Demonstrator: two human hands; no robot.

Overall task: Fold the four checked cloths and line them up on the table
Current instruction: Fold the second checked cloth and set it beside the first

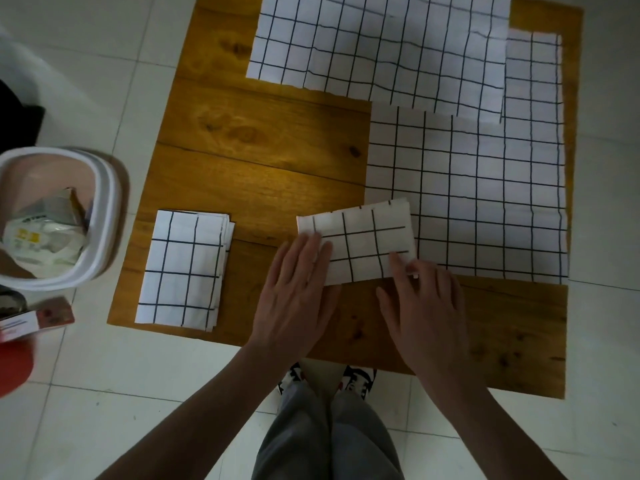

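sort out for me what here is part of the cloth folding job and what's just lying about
Part of the job:
- folded cloth at the table's near left
- half-folded cloth under the left hand and right hand
- two unfolded cloths
- wooden table

Lying about:
- white bin of wrappers
- small box on the floor

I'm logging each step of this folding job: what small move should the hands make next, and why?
Probably turn the folded cloth under both hands and slide it left beside the finished cloth. It lies crosswise, its far right corner overlapping an unfolded cloth, while the left hand and right hand press flat on its near edge.
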